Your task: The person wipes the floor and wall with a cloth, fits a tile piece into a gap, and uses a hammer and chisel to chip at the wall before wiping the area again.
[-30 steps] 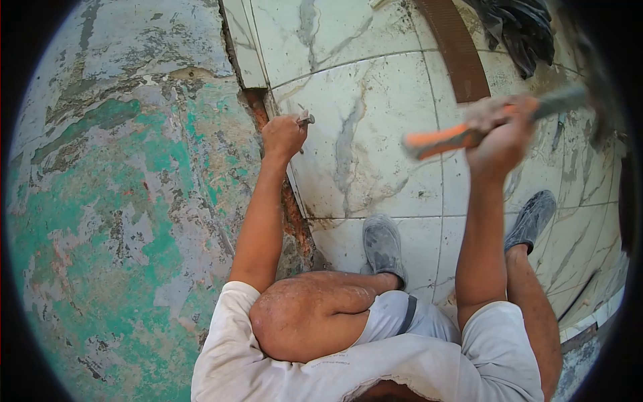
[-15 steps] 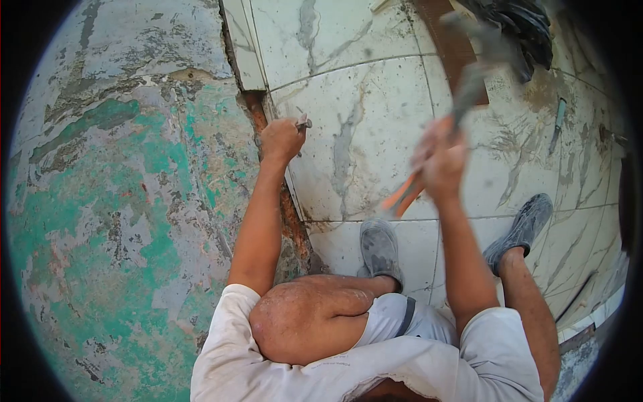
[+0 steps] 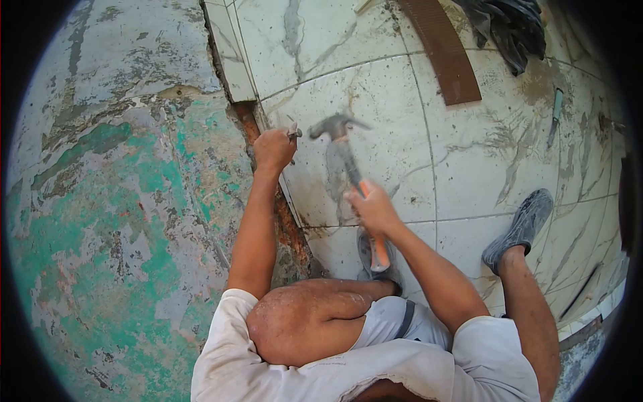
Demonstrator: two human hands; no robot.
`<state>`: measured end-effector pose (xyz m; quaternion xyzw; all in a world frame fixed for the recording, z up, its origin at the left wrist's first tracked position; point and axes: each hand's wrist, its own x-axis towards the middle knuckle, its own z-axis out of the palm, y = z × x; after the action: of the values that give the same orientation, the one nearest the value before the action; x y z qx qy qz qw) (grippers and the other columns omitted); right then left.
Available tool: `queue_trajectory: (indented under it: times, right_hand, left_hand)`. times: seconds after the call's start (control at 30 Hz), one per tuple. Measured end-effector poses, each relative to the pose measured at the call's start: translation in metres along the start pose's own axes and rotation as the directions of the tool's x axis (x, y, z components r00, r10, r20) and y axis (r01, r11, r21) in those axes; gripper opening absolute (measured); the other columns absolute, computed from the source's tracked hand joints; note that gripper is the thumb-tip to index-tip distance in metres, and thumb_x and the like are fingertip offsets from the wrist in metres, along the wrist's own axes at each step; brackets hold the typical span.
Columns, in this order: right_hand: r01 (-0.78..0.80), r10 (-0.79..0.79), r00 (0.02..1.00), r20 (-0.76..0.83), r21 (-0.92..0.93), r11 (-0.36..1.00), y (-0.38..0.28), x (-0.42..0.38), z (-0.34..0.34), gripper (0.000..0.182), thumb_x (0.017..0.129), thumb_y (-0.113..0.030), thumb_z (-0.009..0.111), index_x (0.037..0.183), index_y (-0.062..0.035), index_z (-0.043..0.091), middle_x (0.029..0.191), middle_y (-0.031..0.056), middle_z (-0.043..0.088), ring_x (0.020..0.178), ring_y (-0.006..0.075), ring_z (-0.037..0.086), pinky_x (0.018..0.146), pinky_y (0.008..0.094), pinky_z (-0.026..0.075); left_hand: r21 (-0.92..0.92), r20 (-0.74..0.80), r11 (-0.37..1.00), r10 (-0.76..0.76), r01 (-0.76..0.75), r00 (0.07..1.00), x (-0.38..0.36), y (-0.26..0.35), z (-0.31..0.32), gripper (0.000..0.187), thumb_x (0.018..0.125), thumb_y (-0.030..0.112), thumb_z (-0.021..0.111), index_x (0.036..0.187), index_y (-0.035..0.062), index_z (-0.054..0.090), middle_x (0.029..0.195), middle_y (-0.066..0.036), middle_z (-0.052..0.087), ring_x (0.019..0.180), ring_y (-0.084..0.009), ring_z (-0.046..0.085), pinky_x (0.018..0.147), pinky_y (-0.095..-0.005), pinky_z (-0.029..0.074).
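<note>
My left hand [image 3: 273, 151] is wrapped round a chisel [image 3: 295, 133] at the foot of the wall. Its metal end sticks out toward the right, while most of it is hidden in the fist. A claw hammer [image 3: 349, 159] with a black and orange handle is in my right hand [image 3: 375, 211]. The hammer head is slightly blurred and lies just right of the chisel's end, a small gap between them. Beside my left hand, the wall base shows a groove of exposed reddish brick [image 3: 249, 124], below the end of a marbled skirting tile [image 3: 231, 57].
Peeling green and grey wall [image 3: 120, 221] fills the left. On the marbled tile floor [image 3: 475, 154] lie a brown ribbed strip [image 3: 449, 60], a dark crumpled bag or cloth [image 3: 512, 30] and a teal-handled tool [image 3: 556, 110]. My grey shoes [image 3: 519, 224] rest on the tiles.
My right hand has swung the hammer down and left, from the upper right to beside the chisel. My left hand keeps its hold on the chisel near the wall; the view has shifted slightly.
</note>
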<state>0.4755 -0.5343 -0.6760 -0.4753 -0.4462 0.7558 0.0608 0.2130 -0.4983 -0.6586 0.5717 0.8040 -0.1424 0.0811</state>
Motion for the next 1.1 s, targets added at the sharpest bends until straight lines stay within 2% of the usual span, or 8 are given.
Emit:
queue_trajectory:
  times: [0.17, 0.37, 0.47, 0.7, 0.83, 0.93, 1.03, 1.1]
  right_hand:
    - [0.6, -0.358, 0.778, -0.515, 0.444, 0.665, -0.129, -0.009, -0.105, 0.028, 0.095, -0.035, 0.053, 0.087, -0.0081, 0.049, 0.058, -0.0016, 0.045, 0.046, 0.008, 0.045, 0.041, 0.0255, 0.04]
    - [0.807, -0.256, 0.42, -0.871, 0.23, 0.544, -0.14, -0.01, -0.087, 0.036, 0.097, -0.033, 0.046, 0.07, -0.0109, 0.039, 0.053, -0.0016, 0.042, 0.048, 0.0121, 0.045, 0.052, 0.0298, 0.044]
    - [0.028, -0.034, 0.983, -0.18, -0.039, 0.999, -0.029, -0.016, 0.032, 0.045, 0.092, -0.033, 0.049, 0.113, 0.0073, 0.052, 0.106, 0.0256, 0.059, 0.103, 0.0342, 0.056, 0.094, 0.0414, 0.04]
    - [0.402, -0.207, 0.875, -0.437, 0.418, 0.815, -0.109, -0.012, -0.069, 0.026, 0.096, -0.032, 0.051, 0.086, -0.0079, 0.05, 0.061, -0.0013, 0.049, 0.046, 0.0063, 0.047, 0.042, 0.0227, 0.041]
    - [0.815, -0.4, 0.558, -0.727, 0.388, 0.431, -0.186, -0.021, -0.155, 0.038, 0.1, -0.037, 0.036, 0.071, -0.0125, 0.041, 0.06, -0.0005, 0.041, 0.046, 0.0103, 0.039, 0.046, 0.028, 0.039]
    - [0.826, -0.413, 0.453, -0.79, 0.198, 0.528, -0.143, -0.013, -0.1, 0.048, 0.101, -0.043, 0.028, 0.066, -0.0128, 0.039, 0.061, 0.0012, 0.046, 0.05, 0.0117, 0.042, 0.051, 0.0278, 0.042]
    - [0.36, -0.414, 0.797, -0.44, -0.204, 0.91, 0.001, 0.007, 0.039, 0.037, 0.093, -0.035, 0.051, 0.082, -0.0004, 0.055, 0.069, 0.0049, 0.057, 0.057, 0.0168, 0.054, 0.058, 0.0334, 0.048]
    - [0.018, -0.01, 0.998, -0.067, 0.116, 0.993, -0.005, 0.002, 0.033, 0.023, 0.086, -0.024, 0.06, 0.083, -0.0018, 0.055, 0.068, 0.0037, 0.056, 0.058, 0.0157, 0.053, 0.054, 0.0345, 0.047]
  left_hand:
    - [-0.019, 0.04, 0.999, -0.03, 0.031, 0.999, 0.002, 0.001, -0.003, 0.042, 0.091, 0.04, 0.048, 0.076, 0.0059, 0.068, 0.076, -0.017, 0.065, 0.073, -0.0371, 0.064, 0.065, -0.0482, 0.05]
    - [-0.051, 0.023, 0.997, -0.055, 0.056, 0.998, 0.005, 0.0, -0.007, 0.04, 0.089, 0.039, 0.049, 0.078, 0.0059, 0.069, 0.076, -0.018, 0.066, 0.073, -0.0375, 0.064, 0.066, -0.048, 0.05]
    - [-0.006, 0.081, 0.999, -0.036, 0.037, 0.996, -0.003, -0.001, 0.0, 0.04, 0.088, 0.039, 0.05, 0.078, 0.0059, 0.069, 0.076, -0.018, 0.066, 0.073, -0.0379, 0.064, 0.066, -0.0483, 0.05]
    - [-0.097, -0.011, 0.994, -0.048, 0.047, 0.999, 0.004, -0.005, 0.0, 0.044, 0.089, 0.042, 0.049, 0.077, 0.0047, 0.068, 0.075, -0.019, 0.065, 0.073, -0.0393, 0.063, 0.066, -0.0493, 0.05]
    - [-0.096, 0.012, 0.993, -0.068, 0.069, 0.998, 0.002, -0.004, -0.004, 0.042, 0.089, 0.041, 0.052, 0.077, 0.0041, 0.067, 0.076, -0.02, 0.064, 0.075, -0.0409, 0.061, 0.068, -0.0491, 0.048]
    - [-0.139, -0.015, 0.988, -0.062, 0.059, 0.998, 0.002, -0.006, -0.004, 0.042, 0.089, 0.042, 0.052, 0.078, 0.0043, 0.067, 0.075, -0.02, 0.063, 0.074, -0.0414, 0.061, 0.067, -0.0492, 0.048]
    - [-0.121, -0.01, 0.992, -0.043, 0.041, 0.999, 0.002, -0.005, -0.007, 0.044, 0.09, 0.042, 0.049, 0.076, 0.004, 0.068, 0.076, -0.02, 0.065, 0.074, -0.0391, 0.062, 0.067, -0.0494, 0.049]
    - [-0.119, -0.039, 0.992, -0.035, 0.03, 0.999, 0.004, -0.007, -0.002, 0.044, 0.09, 0.042, 0.049, 0.076, 0.0039, 0.068, 0.076, -0.02, 0.064, 0.074, -0.0395, 0.062, 0.067, -0.0497, 0.049]
